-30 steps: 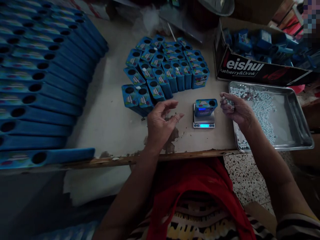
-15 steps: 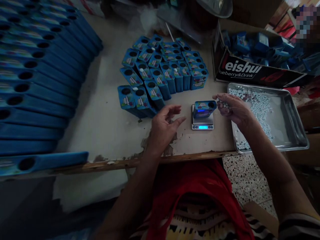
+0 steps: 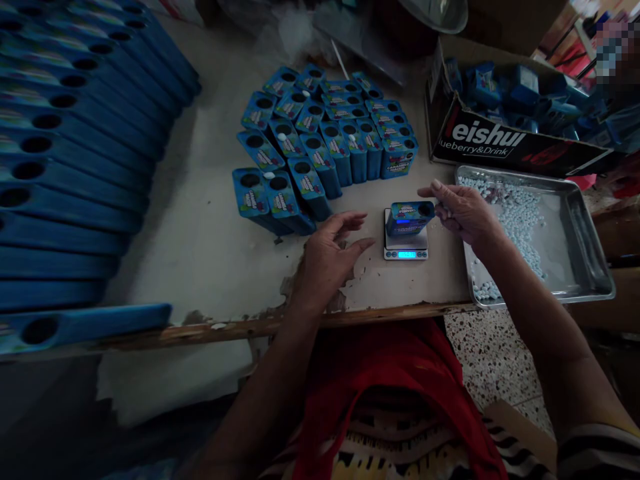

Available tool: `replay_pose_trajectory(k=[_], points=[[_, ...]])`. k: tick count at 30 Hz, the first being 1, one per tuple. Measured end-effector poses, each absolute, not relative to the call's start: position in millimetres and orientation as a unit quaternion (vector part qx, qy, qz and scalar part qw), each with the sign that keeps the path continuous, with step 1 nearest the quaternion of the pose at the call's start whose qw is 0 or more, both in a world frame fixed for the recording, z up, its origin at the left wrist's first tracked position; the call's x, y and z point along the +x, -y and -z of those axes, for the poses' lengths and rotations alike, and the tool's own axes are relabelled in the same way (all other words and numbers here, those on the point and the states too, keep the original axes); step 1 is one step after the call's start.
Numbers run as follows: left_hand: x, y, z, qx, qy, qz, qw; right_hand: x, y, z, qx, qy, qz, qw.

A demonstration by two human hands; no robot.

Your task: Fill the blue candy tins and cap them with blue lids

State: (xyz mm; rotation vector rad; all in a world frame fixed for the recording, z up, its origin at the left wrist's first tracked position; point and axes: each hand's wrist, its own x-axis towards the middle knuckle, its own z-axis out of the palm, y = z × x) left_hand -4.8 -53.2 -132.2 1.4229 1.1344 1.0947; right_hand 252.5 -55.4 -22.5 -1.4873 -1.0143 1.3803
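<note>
Curled loosely, the right hand (image 3: 467,212) holds small pale candies (image 3: 445,213) in its fingers, partly hidden, with the fingertips right by the blue box (image 3: 407,225) on the scale (image 3: 406,245). That box stands just left of this hand, the round hole in its top at the end nearest the fingertips; whether they touch it, I cannot tell. On the box's other side, the left hand (image 3: 333,257) is spread, thumb and fingers well apart, near the scale but not touching it. Behind the right wrist, to its right, is the metal tray (image 3: 570,233), with more pale candies heaped along the side nearer the hand. Beyond the tray and that hand sits a carton (image 3: 475,137) full of blue boxes. Past the left hand's fingertips stands a cluster of blue boxes (image 3: 327,150), holes facing up, and well to its left runs a stacked row of others (image 3: 65,173).
</note>
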Motion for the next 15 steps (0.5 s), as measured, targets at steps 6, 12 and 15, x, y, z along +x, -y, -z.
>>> replay_pose_trajectory(k=[6,12,15], points=[[-4,52,135,0.580,-0.476,-0.446,0.488,252,53,24,-0.590,0.380,-0.574,0.422],[-6,54,134,0.588,-0.468,-0.443,0.489,265,54,23,-0.589,0.332,-0.563,0.476],[-6,54,126,0.600,-0.465,-0.454,0.466,284,62,22,-0.592,0.290,-0.557,0.505]])
